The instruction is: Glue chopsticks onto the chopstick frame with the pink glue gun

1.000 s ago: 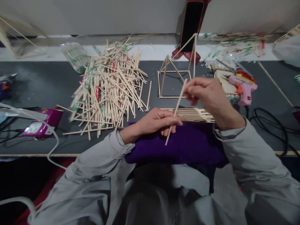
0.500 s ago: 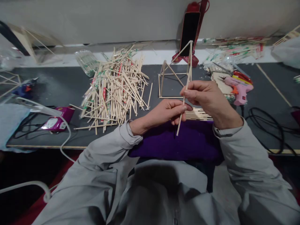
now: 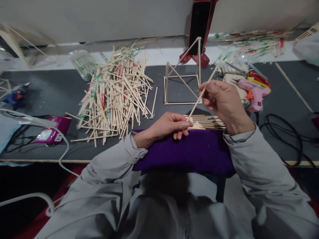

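A thin wooden stick (image 3: 209,79) slants up to the right between my two hands. My left hand (image 3: 174,125) pinches its lower end between thumb and fingers. My right hand (image 3: 219,98) grips the same stick higher up, its top end reaching past the fingers. Below and behind the hands lies a row of similar sticks (image 3: 206,122) side by side, along the edge of a purple cloth (image 3: 181,151). Just beyond stands a frame of joined sticks (image 3: 183,77), with a square base and a tall corner.
A large heap of loose sticks (image 3: 117,96) covers the left of the dark table (image 3: 276,99). A pink glue gun (image 3: 255,94) rests at right near a black cable (image 3: 286,132). A phone (image 3: 199,26) stands behind the frame. A purple box (image 3: 53,129) with cables sits left.
The stick has swung from nearly upright to a stronger rightward slant. My left hand has slid to its lower end, and my hands are farther apart. The view has shifted slightly.
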Tool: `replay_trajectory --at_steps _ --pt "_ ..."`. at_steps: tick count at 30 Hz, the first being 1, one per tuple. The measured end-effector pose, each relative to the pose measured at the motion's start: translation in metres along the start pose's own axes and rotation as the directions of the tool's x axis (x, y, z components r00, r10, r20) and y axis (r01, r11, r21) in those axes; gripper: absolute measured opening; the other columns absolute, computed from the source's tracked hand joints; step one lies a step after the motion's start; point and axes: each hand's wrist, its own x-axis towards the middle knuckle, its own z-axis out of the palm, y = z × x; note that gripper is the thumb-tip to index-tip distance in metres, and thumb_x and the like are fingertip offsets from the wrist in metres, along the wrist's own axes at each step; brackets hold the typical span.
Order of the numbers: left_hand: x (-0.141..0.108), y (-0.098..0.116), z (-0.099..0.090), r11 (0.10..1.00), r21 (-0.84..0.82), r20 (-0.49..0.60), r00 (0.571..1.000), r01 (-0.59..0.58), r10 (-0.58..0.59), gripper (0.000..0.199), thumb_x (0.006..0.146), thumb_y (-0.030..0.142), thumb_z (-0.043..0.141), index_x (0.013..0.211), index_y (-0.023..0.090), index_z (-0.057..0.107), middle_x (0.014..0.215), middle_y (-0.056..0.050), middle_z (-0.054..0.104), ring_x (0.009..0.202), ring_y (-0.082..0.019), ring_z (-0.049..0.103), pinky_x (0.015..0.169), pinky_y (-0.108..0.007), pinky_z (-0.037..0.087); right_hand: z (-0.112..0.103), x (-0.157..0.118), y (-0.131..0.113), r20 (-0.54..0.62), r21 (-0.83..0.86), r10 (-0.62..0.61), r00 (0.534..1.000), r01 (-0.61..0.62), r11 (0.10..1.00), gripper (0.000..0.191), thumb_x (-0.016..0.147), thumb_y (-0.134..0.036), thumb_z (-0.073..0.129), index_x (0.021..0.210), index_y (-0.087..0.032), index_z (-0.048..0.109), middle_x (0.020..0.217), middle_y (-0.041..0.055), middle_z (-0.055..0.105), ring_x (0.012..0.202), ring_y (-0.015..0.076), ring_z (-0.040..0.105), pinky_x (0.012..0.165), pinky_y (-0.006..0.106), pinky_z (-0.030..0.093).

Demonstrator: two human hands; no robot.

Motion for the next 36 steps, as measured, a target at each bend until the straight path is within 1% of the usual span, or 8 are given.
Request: replay_trajectory --at_steps 5,12,17,21,26,31,33,36 --pt "-0.001 -0.006 -0.001 0.996 0.028 -0.028 0.996 -0.081 0.082 0.036 0.084 0.044 0.078 0.088 0.009 0.073 0.074 -0.007 0.073 0.050 -0.007 0.061 0.045 -0.015 0.047 0.010 -0.011 0.008 0.236 -0.069 0.017 0.972 -0.001 0.998 0.016 0.086 -0.039 0.075 0.084 -0.024 0.076 0.068 -0.0023 0.063 0.052 0.0066 0.050 0.047 0.022 0.034" --pt "0.004 -0.010 0.004 0.990 -0.011 0.014 0.990 -0.139 0.139 0.040 0.082 0.049 0.077 0.083 0.009 0.074 0.065 -0.005 0.070 0.047 -0.006 0.057 0.048 -0.016 0.046 0.013 -0.018 0.010 0.436 -0.222 -0.234 0.869 0.356 0.908 0.008 0.086 -0.027 0.074 0.085 -0.022 0.080 0.075 0.0011 0.068 0.070 0.0100 0.062 0.066 0.022 0.049" --pt "0.004 -0.017 0.007 0.992 -0.004 0.065 0.989 -0.129 0.129 0.042 0.082 0.053 0.076 0.086 0.011 0.074 0.072 -0.005 0.073 0.050 -0.006 0.058 0.048 -0.017 0.046 0.006 -0.019 0.011 0.515 -0.136 -0.211 0.831 0.323 0.937 0.007 0.084 -0.023 0.077 0.089 -0.021 0.081 0.078 0.0026 0.069 0.067 0.0101 0.064 0.060 0.020 0.050" --pt "0.003 -0.020 0.005 0.989 0.041 0.053 0.989 -0.140 0.137 0.038 0.085 0.050 0.072 0.091 0.012 0.075 0.078 -0.006 0.074 0.053 -0.006 0.058 0.051 -0.017 0.047 0.003 -0.020 0.009 0.529 -0.137 -0.174 0.831 0.286 0.948 0.008 0.084 -0.024 0.077 0.089 -0.021 0.082 0.078 0.0039 0.071 0.068 0.0119 0.066 0.060 0.022 0.052" --pt "0.001 -0.015 0.001 0.965 0.139 -0.005 0.974 -0.224 0.226 0.032 0.091 0.043 0.065 0.079 0.013 0.071 0.062 -0.001 0.064 0.052 -0.007 0.056 0.051 -0.016 0.045 -0.002 -0.019 0.017 0.365 -0.225 -0.187 0.912 0.282 0.933 0.011 0.086 -0.030 0.075 0.091 -0.024 0.082 0.076 0.0029 0.070 0.068 0.0133 0.063 0.061 0.025 0.049" --pt "0.001 -0.014 -0.003 0.934 0.209 -0.080 0.947 -0.289 0.311 0.029 0.091 0.041 0.066 0.081 0.014 0.071 0.072 -0.001 0.068 0.052 -0.006 0.055 0.052 -0.017 0.044 0.000 -0.020 0.020 0.267 -0.284 -0.181 0.946 0.257 0.924 0.012 0.091 -0.031 0.069 0.093 -0.024 0.078 0.065 -0.0025 0.061 0.056 0.0101 0.052 0.057 0.026 0.041" --pt "0.002 -0.014 -0.005 0.902 0.272 -0.140 0.914 -0.335 0.382 0.025 0.087 0.039 0.072 0.084 0.015 0.073 0.071 0.000 0.066 0.054 -0.007 0.056 0.053 -0.018 0.044 0.007 -0.022 0.015 0.298 -0.346 -0.185 0.937 0.286 0.893 0.015 0.093 -0.032 0.065 0.087 -0.021 0.074 0.066 -0.0030 0.059 0.056 0.0095 0.051 0.058 0.025 0.039" --pt "0.003 -0.015 -0.008 0.850 0.292 -0.240 0.826 -0.439 0.509 0.025 0.078 0.035 0.082 0.091 0.016 0.074 0.072 0.001 0.066 0.057 -0.008 0.056 0.054 -0.018 0.046 0.016 -0.023 0.008 0.437 -0.420 -0.242 0.867 0.434 0.797 0.028 0.097 -0.032 0.059 0.072 -0.018 0.061 0.065 -0.0030 0.055 0.060 0.0087 0.050 0.061 0.024 0.037"
